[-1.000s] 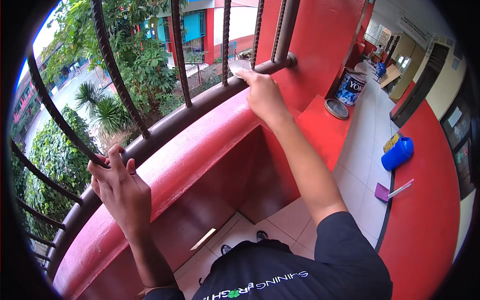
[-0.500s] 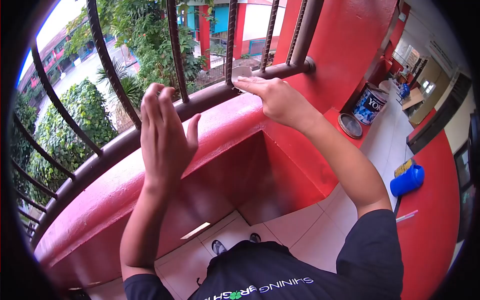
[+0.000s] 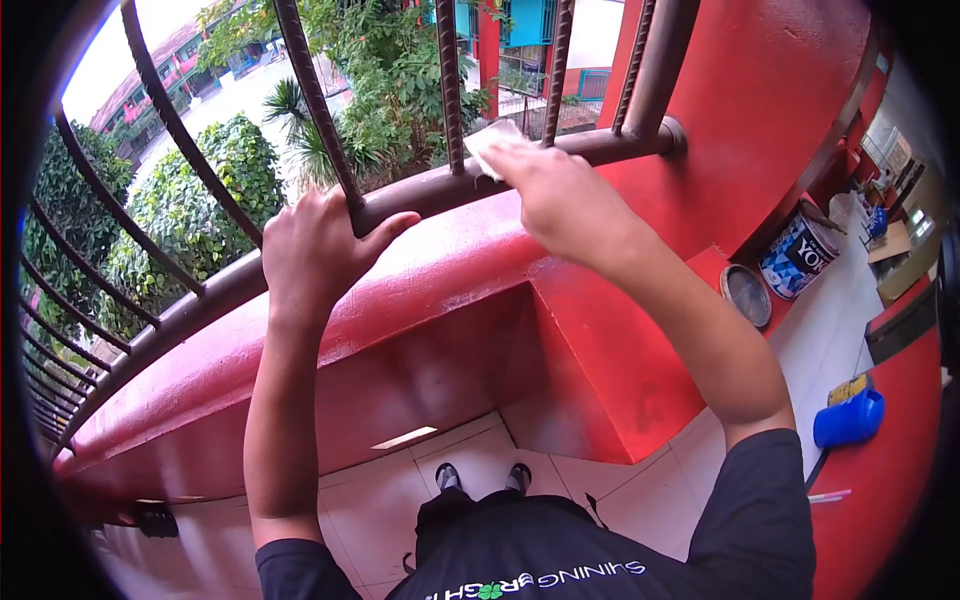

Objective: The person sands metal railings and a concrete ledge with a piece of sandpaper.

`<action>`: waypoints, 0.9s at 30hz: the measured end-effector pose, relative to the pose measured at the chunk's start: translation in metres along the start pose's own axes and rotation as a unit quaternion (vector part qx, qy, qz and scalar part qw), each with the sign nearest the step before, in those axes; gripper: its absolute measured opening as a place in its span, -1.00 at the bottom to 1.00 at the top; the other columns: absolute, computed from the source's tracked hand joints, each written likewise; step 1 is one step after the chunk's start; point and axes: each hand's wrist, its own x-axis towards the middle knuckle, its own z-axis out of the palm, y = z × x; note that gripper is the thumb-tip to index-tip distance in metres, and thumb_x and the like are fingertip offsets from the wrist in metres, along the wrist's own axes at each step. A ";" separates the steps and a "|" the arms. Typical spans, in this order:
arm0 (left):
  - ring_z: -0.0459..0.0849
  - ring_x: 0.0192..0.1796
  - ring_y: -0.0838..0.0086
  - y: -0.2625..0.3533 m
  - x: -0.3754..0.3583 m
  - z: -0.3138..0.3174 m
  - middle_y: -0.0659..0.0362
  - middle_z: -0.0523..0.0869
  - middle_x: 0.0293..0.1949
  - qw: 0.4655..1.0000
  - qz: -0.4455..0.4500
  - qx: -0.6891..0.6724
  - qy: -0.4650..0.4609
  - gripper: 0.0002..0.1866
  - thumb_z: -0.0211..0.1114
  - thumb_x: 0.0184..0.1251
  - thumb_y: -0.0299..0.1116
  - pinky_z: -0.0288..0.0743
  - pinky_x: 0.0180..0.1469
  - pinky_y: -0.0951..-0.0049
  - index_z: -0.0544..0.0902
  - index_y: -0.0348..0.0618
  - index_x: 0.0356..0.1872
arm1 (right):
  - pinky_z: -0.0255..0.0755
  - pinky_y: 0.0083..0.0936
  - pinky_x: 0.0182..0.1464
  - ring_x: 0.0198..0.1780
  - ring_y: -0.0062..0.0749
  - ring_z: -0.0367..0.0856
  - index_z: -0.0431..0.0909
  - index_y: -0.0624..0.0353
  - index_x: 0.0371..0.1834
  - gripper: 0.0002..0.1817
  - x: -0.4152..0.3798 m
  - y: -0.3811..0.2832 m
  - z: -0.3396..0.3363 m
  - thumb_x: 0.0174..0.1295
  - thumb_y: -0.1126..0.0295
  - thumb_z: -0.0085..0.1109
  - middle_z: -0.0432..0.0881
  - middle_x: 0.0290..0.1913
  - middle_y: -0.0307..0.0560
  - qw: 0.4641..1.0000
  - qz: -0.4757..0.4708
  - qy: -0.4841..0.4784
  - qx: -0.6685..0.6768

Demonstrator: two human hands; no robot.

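Observation:
My right hand (image 3: 555,190) presses a small whitish sheet (image 3: 490,146), like paper or thin cloth, onto the brown bottom rail (image 3: 610,146) of a metal railing. Its fingers lie over the sheet, between two upright bars. Further left, my left hand (image 3: 315,245) is closed over the same rail beside a ribbed bar (image 3: 318,105). The thumb stretches out to the right along the rail, and the fingertips are hidden behind it. Just below runs a rounded red ledge (image 3: 420,255).
A paint bucket (image 3: 800,252) and a round lid (image 3: 746,296) stand to the right. On the red surface (image 3: 880,480) lie a blue container (image 3: 848,418), a yellow item (image 3: 850,390) and thin sticks (image 3: 830,496). Plants (image 3: 205,195) grow beyond the bars; tiles (image 3: 380,510) cover the floor.
My left hand came down from raised, spread fingers to close over the rail. The right hand still holds the sheet on the rail, its wrist turned slightly. The whole view shifted.

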 end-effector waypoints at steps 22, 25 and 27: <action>0.71 -0.53 0.11 -0.003 0.004 0.009 0.07 0.61 -0.66 1.000 -0.011 0.016 0.002 -0.14 0.36 -0.01 0.62 0.55 -0.39 0.15 0.63 -0.18 -0.64 | 0.72 -0.33 0.06 0.38 -0.23 0.64 0.60 0.22 0.34 -0.52 0.006 -0.013 -0.004 0.38 0.43 -0.01 0.68 0.32 0.03 0.995 0.058 0.006 -0.082; 0.69 -0.51 0.09 -0.004 0.008 0.007 0.07 0.58 -0.65 1.000 -0.027 -0.001 -0.015 -0.16 0.40 0.00 0.58 0.53 -0.34 0.11 0.62 -0.18 -0.62 | 0.73 -0.36 0.00 0.36 -0.22 0.65 0.60 0.22 0.34 -0.52 -0.009 -0.040 -0.008 0.36 0.44 0.00 0.68 0.32 0.04 0.994 0.031 -0.009 -0.107; 0.69 -0.51 0.09 -0.003 0.006 0.007 0.07 0.59 -0.65 0.999 -0.032 0.000 -0.026 -0.17 0.40 0.00 0.58 0.53 -0.34 0.11 0.62 -0.18 -0.62 | 0.69 -0.20 0.12 0.37 -0.02 0.61 0.54 0.14 0.42 -0.53 -0.005 -0.033 -0.008 0.45 0.41 0.08 0.63 0.36 0.02 0.995 0.053 -0.021 -0.077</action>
